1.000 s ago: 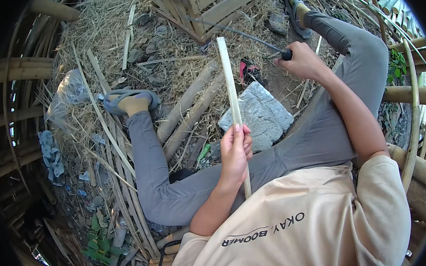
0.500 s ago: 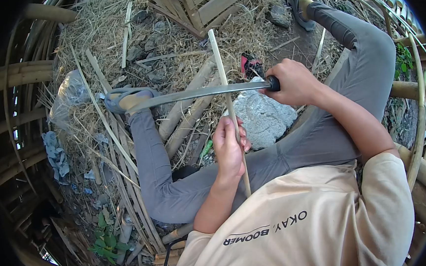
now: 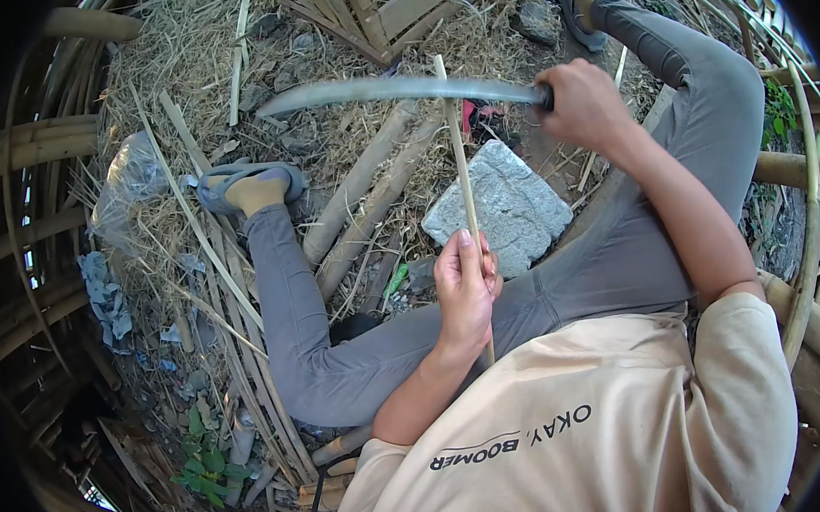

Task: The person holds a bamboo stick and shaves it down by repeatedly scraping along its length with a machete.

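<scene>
I sit on the ground with my legs in grey trousers spread apart. My left hand (image 3: 468, 289) grips a thin pale bamboo strip (image 3: 459, 155) that points up and away from me. My right hand (image 3: 584, 102) holds the dark handle of a long curved blade (image 3: 393, 89), raised level across the top end of the strip. The blade's tip points left. A flat grey stone (image 3: 503, 208) lies between my legs, just right of the strip.
Bamboo poles (image 3: 362, 191) and long split strips (image 3: 202, 232) lie on straw-covered ground. A wooden crate (image 3: 390, 2) stands at the top. Curved bamboo rods ring the left and right edges. A plastic bag (image 3: 130, 179) lies by my left foot (image 3: 248, 186).
The blade swept down across the strip half a second ago and is now lifted back up near the strip's top end. My left hand shifted slightly right and down with the strip.
</scene>
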Motion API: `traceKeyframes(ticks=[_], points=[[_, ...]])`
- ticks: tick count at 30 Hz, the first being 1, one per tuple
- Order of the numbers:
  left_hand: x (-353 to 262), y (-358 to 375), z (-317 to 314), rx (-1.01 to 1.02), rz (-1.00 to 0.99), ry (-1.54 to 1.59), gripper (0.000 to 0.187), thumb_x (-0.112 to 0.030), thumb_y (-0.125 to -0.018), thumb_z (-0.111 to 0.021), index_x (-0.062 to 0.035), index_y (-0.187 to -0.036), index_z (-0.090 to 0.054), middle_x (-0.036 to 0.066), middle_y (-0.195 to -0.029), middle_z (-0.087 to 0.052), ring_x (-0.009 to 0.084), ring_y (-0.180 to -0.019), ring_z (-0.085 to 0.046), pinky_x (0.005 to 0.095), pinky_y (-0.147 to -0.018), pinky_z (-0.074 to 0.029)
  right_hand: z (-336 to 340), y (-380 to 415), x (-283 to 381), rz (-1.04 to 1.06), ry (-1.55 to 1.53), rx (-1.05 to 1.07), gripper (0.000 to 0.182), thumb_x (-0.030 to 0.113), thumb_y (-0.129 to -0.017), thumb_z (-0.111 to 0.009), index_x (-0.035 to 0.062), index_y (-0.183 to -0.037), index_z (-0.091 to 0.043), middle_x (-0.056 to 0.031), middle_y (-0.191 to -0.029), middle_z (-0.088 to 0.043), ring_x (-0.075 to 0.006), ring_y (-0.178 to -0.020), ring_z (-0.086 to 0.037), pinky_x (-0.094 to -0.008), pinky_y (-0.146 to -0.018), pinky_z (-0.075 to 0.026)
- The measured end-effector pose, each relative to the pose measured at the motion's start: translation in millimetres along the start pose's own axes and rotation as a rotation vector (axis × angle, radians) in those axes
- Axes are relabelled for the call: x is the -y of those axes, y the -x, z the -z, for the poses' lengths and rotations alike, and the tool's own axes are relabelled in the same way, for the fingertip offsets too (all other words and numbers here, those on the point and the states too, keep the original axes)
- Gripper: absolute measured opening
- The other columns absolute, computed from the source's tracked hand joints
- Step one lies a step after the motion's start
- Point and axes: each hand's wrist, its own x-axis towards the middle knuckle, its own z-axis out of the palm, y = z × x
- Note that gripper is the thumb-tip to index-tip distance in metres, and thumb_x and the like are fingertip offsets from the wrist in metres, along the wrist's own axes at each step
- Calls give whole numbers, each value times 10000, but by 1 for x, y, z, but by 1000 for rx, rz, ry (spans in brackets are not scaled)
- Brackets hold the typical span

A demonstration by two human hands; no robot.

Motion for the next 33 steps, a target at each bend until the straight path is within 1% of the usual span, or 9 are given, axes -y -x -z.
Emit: traceKeyframes(ticks=[5, 6, 12, 16, 19, 25, 28, 31, 33], points=[[-6, -3, -1, 25, 11, -4, 302, -313, -1073, -390, -94, -898, -502, -49, -652, -437, 10, -501, -361, 174, -411, -282, 6, 9, -1, 11, -85, 54, 289, 188, -674, -670, 46, -915, -742, -230, -811, -672, -373, -797, -676, -459, -767, -547], [-4, -3, -2, -19, 8, -47, 301, -313, -1072, -392, -96, -896, -503, -49, -654, -445, 9, -501, -369, 172, -414, -287, 0, 17, 5, 140, -70, 21, 261, 175, -649, -667, 45, -865, -731, -211, -727, -656, -380, -744, -669, -458, -725, -550], [7, -3, 1, -116, -36, -198, 299, -316, -1070, -400, -105, -890, -512, -50, -653, -475, 0, -499, -397, 156, -430, -312, 2, 18, 43, 103, -3, 333, 238, 155, -581, -696, 40, -789, -720, -194, -722, -656, -378, -785, -650, -466, -741, -516], [7, -6, 2, -124, -60, -213, 303, -321, -1069, -402, -105, -890, -516, -50, -648, -474, -2, -500, -397, 152, -433, -319, -10, 13, 28, 161, 20, 92, 314, 136, -579, -678, 40, -871, -741, -195, -689, -654, -376, -717, -672, -440, -686, -553], [9, -7, 4, -132, -50, -206, 304, -323, -1068, -405, -104, -889, -518, -50, -650, -477, -2, -500, -396, 151, -434, -321, -2, 10, 28, 131, 24, 225, 367, 138, -571, -688, 56, -921, -759, -195, -692, -656, -374, -712, -675, -435, -691, -556], [11, -7, 3, -140, -23, -183, 302, -320, -1068, -406, -103, -891, -521, -49, -652, -479, 0, -496, -397, 157, -427, -317, -7, 8, 21, 133, 126, 176, 239, 145, -607, -685, 32, -814, -727, -191, -718, -669, -373, -734, -684, -432, -707, -562], [16, -3, 5, -100, 6, -164, 301, -318, -1068, -407, -99, -896, -523, -49, -654, -480, 2, -493, -401, 162, -422, -315, -5, -10, -4, -63, 157, 27, 213, 160, -643, -681, 19, -801, -704, -199, -744, -673, -366, -763, -688, -434, -728, -564], [12, -4, 5, -89, 13, -153, 301, -316, -1067, -411, -93, -899, -524, -47, -655, -481, 4, -491, -404, 165, -419, -316, 12, -14, -26, -57, 153, -121, 245, 174, -701, -680, 25, -890, -728, -193, -796, -682, -363, -782, -683, -438, -766, -558], [11, -7, 2, -101, 21, -138, 301, -313, -1066, -413, -89, -899, -524, -46, -656, -482, 6, -491, -405, 165, -419, -318, 12, -6, -11, -48, -5, -5, 260, 184, -692, -685, 27, -893, -733, -192, -800, -684, -363, -785, -683, -440, -767, -555]])
